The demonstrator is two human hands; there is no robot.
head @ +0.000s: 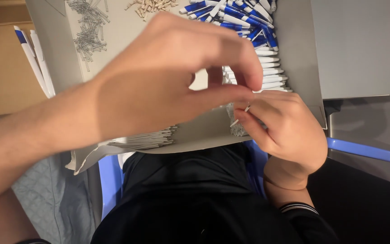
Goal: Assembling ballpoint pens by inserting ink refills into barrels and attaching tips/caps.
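My left hand (168, 77) reaches across a grey cardboard tray (204, 131) on my lap, its thumb and fingers pinched together right at my right hand. My right hand (285, 131) holds a thin white pen refill (241, 116) between its fingertips, over a bundle of more refills (238, 129). The two hands touch at the fingertips. What my left hand pinches is too small to make out.
On the tray lie a heap of blue and white pen parts (244, 20), a row of white barrels (271, 72), small metal springs (86, 31), tan plastic bits (152, 5) and a stack of refills (150, 138). Two pens (32, 58) lie at left. A blue chair frame (371, 151) is beneath.
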